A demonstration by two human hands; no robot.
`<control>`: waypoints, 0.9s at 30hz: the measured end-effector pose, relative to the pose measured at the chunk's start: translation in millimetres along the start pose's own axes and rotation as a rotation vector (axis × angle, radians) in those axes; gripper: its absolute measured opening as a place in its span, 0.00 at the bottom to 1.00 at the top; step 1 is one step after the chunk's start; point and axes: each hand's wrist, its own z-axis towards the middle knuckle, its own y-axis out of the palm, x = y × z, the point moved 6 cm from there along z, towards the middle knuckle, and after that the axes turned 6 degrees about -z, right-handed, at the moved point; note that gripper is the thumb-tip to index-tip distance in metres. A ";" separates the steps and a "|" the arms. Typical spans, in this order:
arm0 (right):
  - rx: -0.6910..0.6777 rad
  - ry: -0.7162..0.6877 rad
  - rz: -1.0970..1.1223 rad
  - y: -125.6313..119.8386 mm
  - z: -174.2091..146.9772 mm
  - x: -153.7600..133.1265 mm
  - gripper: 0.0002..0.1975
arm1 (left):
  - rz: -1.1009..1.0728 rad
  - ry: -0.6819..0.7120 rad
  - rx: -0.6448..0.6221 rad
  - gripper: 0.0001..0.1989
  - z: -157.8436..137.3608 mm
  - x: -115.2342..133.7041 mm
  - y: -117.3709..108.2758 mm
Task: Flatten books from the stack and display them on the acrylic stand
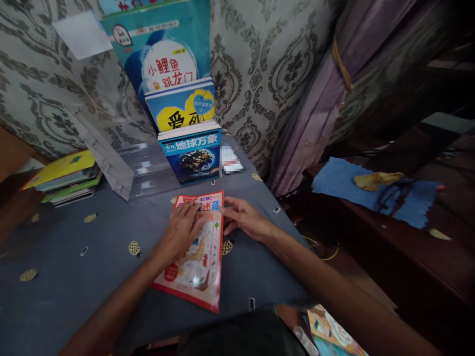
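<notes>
A thin picture book [204, 254] with a red border and a white, drawing-filled cover lies flat on the dark cloth in front of me. My left hand [181, 230] rests on its upper left part, fingers stretched over the cover and hiding some of the title. At the book's upper right edge is my right hand [247, 217], fingers apart and slightly bent, the tips close to or touching that edge. Just beyond stands a blue book with a globe [196, 155], at the front of a stepped clear rack [146, 165].
A yellow and blue book [181, 106] and a taller teal book [166, 49] stand behind. Several books lie in a stack [72, 173] at left. A white card [230, 159] is beside the rack. Right of the table [92, 277] are a curtain [300, 123] and a blue cloth [371, 193].
</notes>
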 end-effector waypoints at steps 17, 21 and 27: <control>0.148 -0.056 -0.139 -14.1 8.1 10.7 0.21 | 0.030 0.025 -0.146 0.25 -10.4 -4.0 12.0; 0.243 -0.113 -0.364 -25.5 12.0 7.7 0.18 | -0.017 0.106 -0.242 0.23 -5.5 -10.6 8.5; 0.372 -0.428 -1.198 -8.7 -12.8 -8.7 0.15 | -0.028 0.163 -0.205 0.22 -4.3 -16.6 5.8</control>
